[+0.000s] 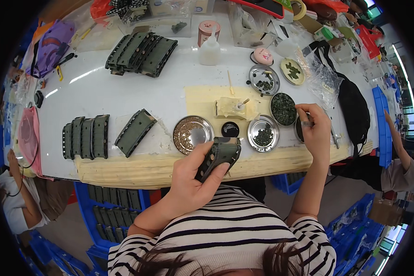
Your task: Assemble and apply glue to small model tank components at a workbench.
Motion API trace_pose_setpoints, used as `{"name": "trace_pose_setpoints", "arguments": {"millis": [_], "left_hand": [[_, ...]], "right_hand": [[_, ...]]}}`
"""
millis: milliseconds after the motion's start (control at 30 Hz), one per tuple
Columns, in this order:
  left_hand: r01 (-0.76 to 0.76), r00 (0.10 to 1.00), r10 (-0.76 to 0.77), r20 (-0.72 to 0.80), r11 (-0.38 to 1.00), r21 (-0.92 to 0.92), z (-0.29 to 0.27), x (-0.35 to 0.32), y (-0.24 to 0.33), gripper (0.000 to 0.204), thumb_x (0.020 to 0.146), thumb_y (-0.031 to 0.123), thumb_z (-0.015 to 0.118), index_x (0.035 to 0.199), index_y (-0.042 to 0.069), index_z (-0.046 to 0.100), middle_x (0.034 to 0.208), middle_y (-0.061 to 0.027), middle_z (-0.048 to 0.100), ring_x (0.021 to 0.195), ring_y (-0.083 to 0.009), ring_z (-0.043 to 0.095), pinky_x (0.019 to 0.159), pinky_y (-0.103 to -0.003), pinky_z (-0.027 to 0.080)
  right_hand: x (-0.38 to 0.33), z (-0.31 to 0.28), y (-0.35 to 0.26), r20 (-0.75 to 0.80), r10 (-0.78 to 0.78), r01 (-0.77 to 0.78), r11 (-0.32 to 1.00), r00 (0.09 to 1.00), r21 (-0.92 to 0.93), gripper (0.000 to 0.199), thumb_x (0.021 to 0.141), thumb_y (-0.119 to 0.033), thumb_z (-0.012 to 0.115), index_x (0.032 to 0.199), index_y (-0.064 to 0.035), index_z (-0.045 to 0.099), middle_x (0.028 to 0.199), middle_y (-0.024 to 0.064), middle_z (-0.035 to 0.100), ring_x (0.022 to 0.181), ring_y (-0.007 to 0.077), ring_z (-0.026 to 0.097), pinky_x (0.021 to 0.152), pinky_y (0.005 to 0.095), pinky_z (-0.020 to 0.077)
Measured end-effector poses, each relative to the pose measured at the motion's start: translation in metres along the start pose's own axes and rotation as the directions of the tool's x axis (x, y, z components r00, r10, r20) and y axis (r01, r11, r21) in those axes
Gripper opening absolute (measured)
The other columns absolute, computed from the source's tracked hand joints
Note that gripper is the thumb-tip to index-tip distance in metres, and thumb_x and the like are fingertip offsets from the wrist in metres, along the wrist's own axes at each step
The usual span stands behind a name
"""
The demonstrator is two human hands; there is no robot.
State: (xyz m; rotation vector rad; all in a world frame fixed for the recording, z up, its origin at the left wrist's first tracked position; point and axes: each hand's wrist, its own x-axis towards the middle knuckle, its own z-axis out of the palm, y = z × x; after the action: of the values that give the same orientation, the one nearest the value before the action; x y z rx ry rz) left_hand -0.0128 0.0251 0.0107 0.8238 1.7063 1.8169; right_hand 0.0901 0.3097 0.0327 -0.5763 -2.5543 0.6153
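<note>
**Inspector A:** Head view, worker's station. State of the left hand?

**Inspector B:** The left hand (193, 177) is closed around a camouflage-patterned strap piece (220, 156), thumb on its near side, fingers wrapped over the back. The piece is held tilted above the near edge of the white table (124, 92), just in front of the worker's striped shirt (225, 234). A row of small holes runs along its visible edge.

**Inspector A:** The right hand?

**Inspector B:** The right hand (315, 131) is raised over the table's right portion, fingers pinched on a thin metal tool (307, 120). Its tip sits at a dark dish (299, 129) mostly hidden behind the hand. I cannot tell whether the tool holds anything.

**Inspector A:** Surroundings?

**Inspector B:** Between the hands: a round metal dish of brownish small parts (192, 134), a small black cap (230, 129), and a metal dish of dark green pieces (263, 134). Behind these, a bowl filled with dark green pieces (283, 109) and another metal dish (264, 80). A lump of pale material with a stick in it (232, 108) rests on a yellowish mat (207, 99). A white squeeze bottle (210, 48) stands further back.

**Inspector A:** Stock?

**Inspector B:** To the left, a single green strap piece (135, 132) lies angled, beside a row of four (86, 137). A larger stack (141, 53) lies at the far side. Blue crates (119, 202) stand below the table.
</note>
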Motion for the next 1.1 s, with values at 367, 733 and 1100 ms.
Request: {"name": "trace_pose_setpoints", "arguments": {"millis": [367, 733, 1100], "left_hand": [[0.1, 0.994, -0.096, 0.046, 0.992, -0.081, -0.002, 0.0, 0.001, 0.033, 0.094, 0.001, 0.053, 0.125, -0.007, 0.045, 0.108, -0.0158, 0.063, 0.099, -0.0196, 0.064, 0.087, -0.032, 0.055], [0.13, 0.99, -0.139, -0.025, 0.967, -0.221, 0.001, -0.001, 0.005, 0.032, 0.092, 0.001, 0.056, 0.121, -0.009, 0.048, 0.101, -0.0115, 0.066, 0.09, -0.0147, 0.066, 0.08, -0.026, 0.052], [0.147, 0.988, -0.154, -0.014, 0.96, -0.237, -0.001, 0.0, 0.004, 0.034, 0.093, 0.002, 0.055, 0.125, -0.007, 0.046, 0.104, -0.0129, 0.064, 0.092, -0.0149, 0.065, 0.082, -0.027, 0.052]], "right_hand": [[-0.023, -0.047, 0.041, -0.048, 0.297, -0.3, 0.952, 0.954, -0.058, 0.009, 0.083, -0.005, 0.068, 0.087, 0.0019, 0.065, 0.071, 0.0032, 0.062, 0.059, 0.0071, 0.045, 0.054, 0.0246, 0.0363], [-0.03, -0.049, 0.076, 0.019, 0.444, -0.437, 0.886, 0.896, -0.155, 0.015, 0.082, -0.012, 0.067, 0.083, 0.0024, 0.063, 0.065, 0.0085, 0.059, 0.06, 0.0129, 0.05, 0.057, 0.03, 0.0406], [-0.021, -0.033, 0.048, -0.208, 0.244, -0.204, 0.959, 0.947, 0.198, 0.005, 0.087, -0.002, 0.063, 0.091, -0.0007, 0.061, 0.077, 0.0014, 0.064, 0.06, 0.0024, 0.045, 0.054, 0.019, 0.0356]]}}
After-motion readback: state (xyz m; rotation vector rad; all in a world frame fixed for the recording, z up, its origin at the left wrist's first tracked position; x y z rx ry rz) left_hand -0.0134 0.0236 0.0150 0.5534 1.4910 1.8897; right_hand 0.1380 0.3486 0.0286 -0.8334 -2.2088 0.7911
